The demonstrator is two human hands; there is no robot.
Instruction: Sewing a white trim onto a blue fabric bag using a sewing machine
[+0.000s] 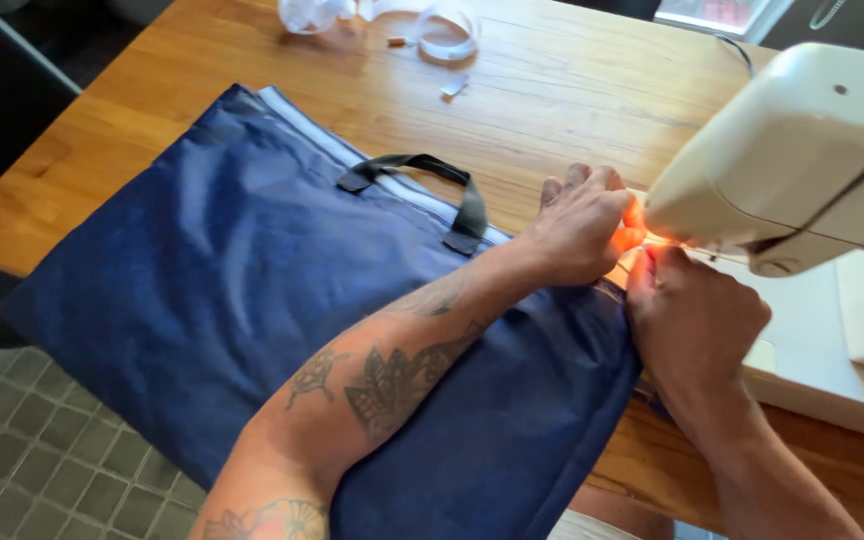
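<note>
While the lamp under the machine head glows orange on the fingertips, I see my left hand (580,228) curled with its fingers pressed together, knuckles up, resting on the edge of the navy fabric bag (252,300) right at the needle area. My right hand (687,318) sits just beside it, touching it at the fingertips, thumb and fingers closed in a pinch; I cannot tell exactly what it pinches, since the glare and the machine hide that spot. Both hands meet under the front of the cream sewing machine (802,150), which stands on the right side of the wooden table (552,90).

The bag lies flat across the table, its lower left corner hanging over the table edge above a grey tiled floor (42,470). My tattooed left forearm (392,380) lies across the bag. A black webbing handle (432,185) arches on the bag's upper edge, beside a pale strip along that edge. At the far side of the table, well apart, lies a loose coil of white tape (442,30).
</note>
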